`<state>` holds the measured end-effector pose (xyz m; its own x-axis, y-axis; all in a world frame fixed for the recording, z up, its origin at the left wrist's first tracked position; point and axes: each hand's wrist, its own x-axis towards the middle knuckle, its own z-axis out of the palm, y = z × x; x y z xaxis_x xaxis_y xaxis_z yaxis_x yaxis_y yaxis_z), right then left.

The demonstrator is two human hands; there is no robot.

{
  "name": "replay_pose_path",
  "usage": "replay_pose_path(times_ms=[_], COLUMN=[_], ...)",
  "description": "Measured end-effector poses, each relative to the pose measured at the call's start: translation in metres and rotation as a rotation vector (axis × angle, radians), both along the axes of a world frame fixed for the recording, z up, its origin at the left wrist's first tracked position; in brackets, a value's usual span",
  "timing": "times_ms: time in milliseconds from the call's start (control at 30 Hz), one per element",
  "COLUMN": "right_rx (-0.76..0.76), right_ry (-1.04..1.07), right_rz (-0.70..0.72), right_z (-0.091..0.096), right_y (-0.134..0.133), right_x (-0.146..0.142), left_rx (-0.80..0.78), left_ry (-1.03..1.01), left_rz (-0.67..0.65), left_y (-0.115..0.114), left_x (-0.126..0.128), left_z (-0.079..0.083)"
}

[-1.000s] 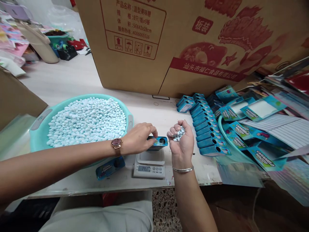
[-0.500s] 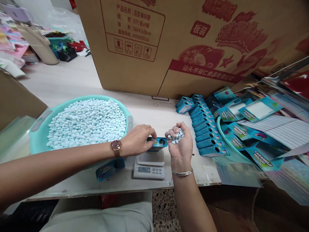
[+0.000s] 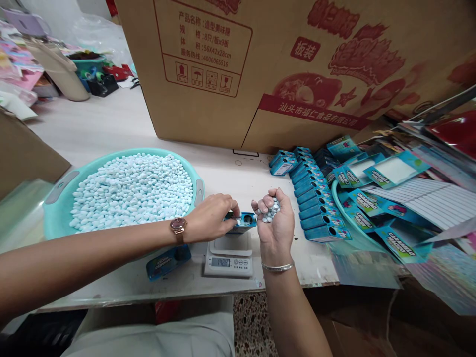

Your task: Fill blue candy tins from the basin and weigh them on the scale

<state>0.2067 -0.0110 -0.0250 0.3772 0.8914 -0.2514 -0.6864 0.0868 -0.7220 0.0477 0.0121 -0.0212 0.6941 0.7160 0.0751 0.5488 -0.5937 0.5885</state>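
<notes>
While clutching a heap of pale blue candies (image 3: 274, 210) in the curled right hand (image 3: 277, 232), reaches with the left hand (image 3: 211, 217) to the small blue box (image 3: 243, 229) on the white scale (image 3: 228, 263). Bends left thumb and fingertips close together at the box's left end; cannot tell whether gripping the cardboard or a candy. Holds the right hand palm up, just beside the box's other end, near its dark round opening. Wears a watch (image 3: 178, 226) on the left wrist and a bracelet (image 3: 278, 267) on the right. Has a wide teal basin (image 3: 54, 215) of loose candies (image 3: 134, 193) at left, partly hidden behind the left forearm, and a spare blue box (image 3: 167, 263) lying near the scale. Faces a large carton (image 3: 201, 116), with lined-up boxes (image 3: 316, 201) to the right.
</notes>
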Motion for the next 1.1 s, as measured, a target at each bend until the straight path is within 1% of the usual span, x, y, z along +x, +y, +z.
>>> replay_pose_path(times_ms=[400,500,600,733,833,967,1100], right_rx=[-0.005,-0.014,-0.012,0.0,0.008,0.034,0.076], right_ry=[0.029,0.019,0.007,-0.01,0.006,0.107,0.226], right_rz=[-0.032,-0.035,-0.031,-0.013,0.006,0.042,0.052], right_z=[0.003,0.003,0.002,0.001,0.001,0.001,-0.001], right_y=[0.001,0.001,0.001,0.001,0.002,0.003,-0.001], right_x=[-0.003,-0.004,-0.004,-0.004,-0.001,0.011,0.03], left_rx=[-0.005,0.005,0.015,0.041,0.055,0.025,0.019], left_ry=[0.011,0.013,-0.001,-0.019,-0.033,-0.048,-0.072], left_rz=[0.021,0.049,0.066,0.024,0.001,0.004,0.058], left_y=[0.0,-0.001,-0.001,0.001,0.001,0.001,0.003], left_x=[0.0,0.0,0.001,0.007,0.011,0.008,-0.009], left_z=[0.004,0.003,0.0,-0.007,-0.009,-0.004,0.008])
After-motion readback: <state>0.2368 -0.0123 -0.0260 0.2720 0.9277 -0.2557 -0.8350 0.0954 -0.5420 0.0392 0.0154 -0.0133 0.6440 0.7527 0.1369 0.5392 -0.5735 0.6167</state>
